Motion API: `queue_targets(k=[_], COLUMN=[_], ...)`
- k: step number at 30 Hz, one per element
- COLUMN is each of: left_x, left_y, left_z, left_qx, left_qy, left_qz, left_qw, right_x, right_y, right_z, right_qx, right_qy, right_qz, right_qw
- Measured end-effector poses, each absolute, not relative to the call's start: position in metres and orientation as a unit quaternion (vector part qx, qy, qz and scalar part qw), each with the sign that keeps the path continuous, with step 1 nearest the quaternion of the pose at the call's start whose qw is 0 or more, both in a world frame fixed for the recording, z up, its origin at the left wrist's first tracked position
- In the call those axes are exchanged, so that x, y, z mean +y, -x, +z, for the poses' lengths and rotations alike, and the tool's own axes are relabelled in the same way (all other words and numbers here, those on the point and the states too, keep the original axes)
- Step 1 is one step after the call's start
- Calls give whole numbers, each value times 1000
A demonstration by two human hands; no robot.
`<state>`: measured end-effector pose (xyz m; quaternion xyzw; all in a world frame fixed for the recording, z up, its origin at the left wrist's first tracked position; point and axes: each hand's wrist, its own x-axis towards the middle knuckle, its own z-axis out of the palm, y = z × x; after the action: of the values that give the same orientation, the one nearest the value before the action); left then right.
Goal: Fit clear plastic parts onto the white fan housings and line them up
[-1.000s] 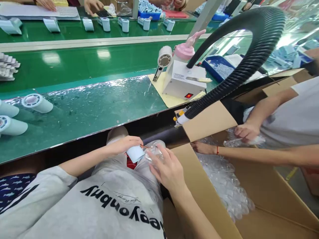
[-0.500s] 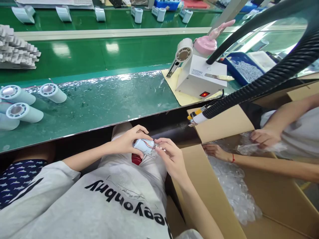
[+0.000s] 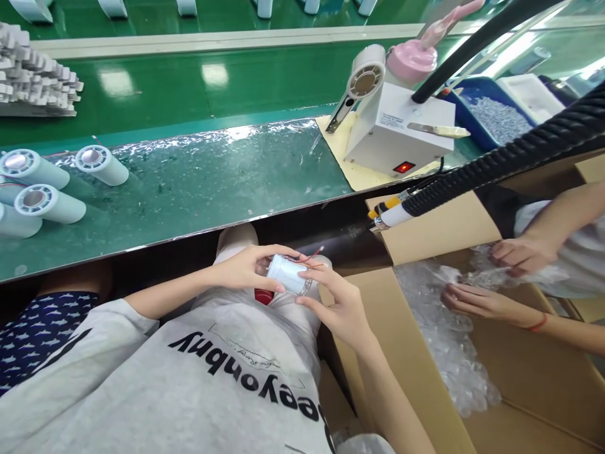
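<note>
Head camera, and the action sits right over the lap point(image 3: 293, 320): a pale blue cylinder point(image 3: 286, 273) lies tilted between the left hand point(image 3: 249, 267) and the right hand point(image 3: 341, 297), just short of the green bench point(image 3: 222, 173). Clear plastic point(image 3: 306, 288) shows at the cylinder's right end, and thin wires point(image 3: 312, 256) stick out on the far side. Doing this well, I'd judge, calls for a steady hold on the body, light pressure on that plastic, and wires kept from under the fingertips so nothing pinches. Now the pose: left forearm slanting across, thumb low, fingers over the top, curled around the cylinder and holding it. Right forearm angles up from below, thumb and fingers in a narrow curve about the plastic end; how firmly they press, I cannot tell. Alongside, a cardboard box point(image 3: 401, 340) holds clear plastic pieces point(image 3: 456, 362), a co-worker's hands point(image 3: 477, 302) above them. Farther out on the bench, similar cylinders point(image 3: 61, 207) at left, a white machine point(image 3: 385, 148) at right; beyond it all, the green belt point(image 3: 161, 94).
</note>
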<state>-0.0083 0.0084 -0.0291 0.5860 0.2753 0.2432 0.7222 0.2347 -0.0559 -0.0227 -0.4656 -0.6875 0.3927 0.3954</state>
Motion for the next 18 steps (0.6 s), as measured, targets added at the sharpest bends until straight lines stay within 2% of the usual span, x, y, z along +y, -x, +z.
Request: queue_targets(k=[9,18], left_x=[11,8], left_y=[17,20], left_z=[-21,-23], left_qx=[233,211], left_qy=[-696,-721], left_qz=[238,246], left_qw=[636,612], right_x=[-61,-60], right_y=[-232,-231], right_z=[-15,-12], right_qx=[-620,-557], right_qy=[471,476], right_qz=[484,557], right_qw=[401,390])
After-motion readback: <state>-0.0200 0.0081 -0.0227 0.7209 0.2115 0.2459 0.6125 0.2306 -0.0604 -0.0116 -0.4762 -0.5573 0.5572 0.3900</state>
